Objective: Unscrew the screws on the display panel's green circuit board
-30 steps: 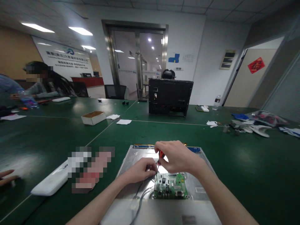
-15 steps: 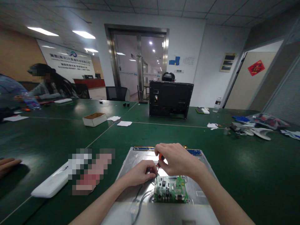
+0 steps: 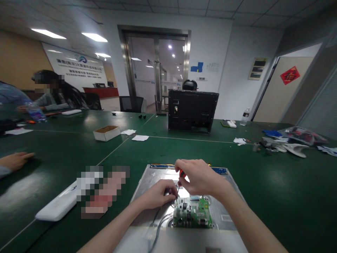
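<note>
My right hand (image 3: 196, 177) is closed around the red handle of a screwdriver (image 3: 181, 174), whose thin shaft points down to the upper left corner of a green circuit board (image 3: 193, 212). Beside the tip is my left hand (image 3: 162, 193), its fingers curled together near that same corner; whether they pinch anything is hidden. The board lies on the silvery back of a flat display panel (image 3: 143, 189). A blue strip board (image 3: 163, 167) runs along the panel's far edge. Grey cables (image 3: 158, 232) leave the board's left side.
On the green table (image 3: 276, 196), a long white case (image 3: 59, 207) lies to the left. Another person's hand (image 3: 15, 161) rests at the left edge. Farther off stand a small open box (image 3: 106, 133) and a black monitor housing (image 3: 193, 110). Assorted parts (image 3: 276, 144) lie far right.
The other person's hand at the left has come farther into view. My right hand has risen very slightly with the screwdriver; my left hand stays by the board's corner.
</note>
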A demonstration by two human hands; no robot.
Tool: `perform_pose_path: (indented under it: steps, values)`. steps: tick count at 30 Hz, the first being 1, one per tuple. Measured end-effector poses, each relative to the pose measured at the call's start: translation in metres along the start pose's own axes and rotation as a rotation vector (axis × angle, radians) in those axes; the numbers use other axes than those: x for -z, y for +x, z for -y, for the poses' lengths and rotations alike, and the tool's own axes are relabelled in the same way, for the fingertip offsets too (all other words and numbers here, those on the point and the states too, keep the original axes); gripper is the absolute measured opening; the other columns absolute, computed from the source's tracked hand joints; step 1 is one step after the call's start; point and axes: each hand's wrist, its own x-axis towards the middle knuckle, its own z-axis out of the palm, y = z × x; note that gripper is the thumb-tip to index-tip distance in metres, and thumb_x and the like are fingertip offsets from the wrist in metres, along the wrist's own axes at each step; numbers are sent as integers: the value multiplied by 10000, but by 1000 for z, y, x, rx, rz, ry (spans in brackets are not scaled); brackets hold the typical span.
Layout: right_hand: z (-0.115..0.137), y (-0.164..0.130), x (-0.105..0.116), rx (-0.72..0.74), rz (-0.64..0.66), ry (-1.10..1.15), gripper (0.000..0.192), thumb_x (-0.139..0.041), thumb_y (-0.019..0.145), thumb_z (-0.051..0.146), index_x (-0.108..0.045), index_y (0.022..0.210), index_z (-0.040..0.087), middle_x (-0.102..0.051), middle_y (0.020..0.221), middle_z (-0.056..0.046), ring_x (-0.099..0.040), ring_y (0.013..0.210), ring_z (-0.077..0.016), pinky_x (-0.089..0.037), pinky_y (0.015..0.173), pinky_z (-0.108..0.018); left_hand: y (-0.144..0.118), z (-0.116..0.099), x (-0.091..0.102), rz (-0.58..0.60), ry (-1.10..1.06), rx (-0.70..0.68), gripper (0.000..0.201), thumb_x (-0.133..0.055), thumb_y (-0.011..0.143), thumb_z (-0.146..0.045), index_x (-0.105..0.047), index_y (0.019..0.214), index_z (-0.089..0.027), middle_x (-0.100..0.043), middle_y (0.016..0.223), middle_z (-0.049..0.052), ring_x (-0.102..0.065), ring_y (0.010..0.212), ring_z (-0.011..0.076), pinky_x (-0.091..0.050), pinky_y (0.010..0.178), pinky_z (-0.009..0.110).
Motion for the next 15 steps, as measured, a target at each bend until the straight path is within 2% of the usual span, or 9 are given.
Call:
perform_pose_path:
  steps: [4, 8, 11, 15]
  values:
    - [-1, 5, -2, -46, 20, -72, 104, -584, 842, 254, -556, 932, 210, -702, 844, -10, -606, 716, -151, -205, 547, -264, -1, -3, 0, -16, 4, -10, 153, -555, 698, -93, -671, 770, -165, -610, 725, -9, -531, 702, 146, -395, 651, 229]
    - [0, 6, -2, -78, 27, -143, 172, -592, 870, 379, -564, 868, 209, -699, 775, -18, -617, 682, -165, -181, 530, -275, -1, -4, 0, -18, 14, 7, 146, -553, 708, -113, -675, 767, -168, -617, 723, -5, -526, 700, 148, -394, 634, 224]
    - [1, 3, -1, -22, -3, -86, 139, -610, 832, 311, -547, 899, 207, -697, 839, -10, -611, 708, -153, -205, 532, -270, 0, -1, 0, -6, 12, 0, 162, -540, 707, -104, -670, 781, -167, -624, 737, -4, -521, 699, 148, -393, 638, 228]
    - [4, 1, 1, 16, 11, -35, 213, -588, 770, 185, -534, 975, 199, -690, 892, -11, -598, 718, -139, -224, 537, -264, 1, 3, -1, -11, 14, -15, 163, -541, 691, -87, -664, 766, -162, -608, 722, -12, -509, 686, 144, -382, 638, 231]
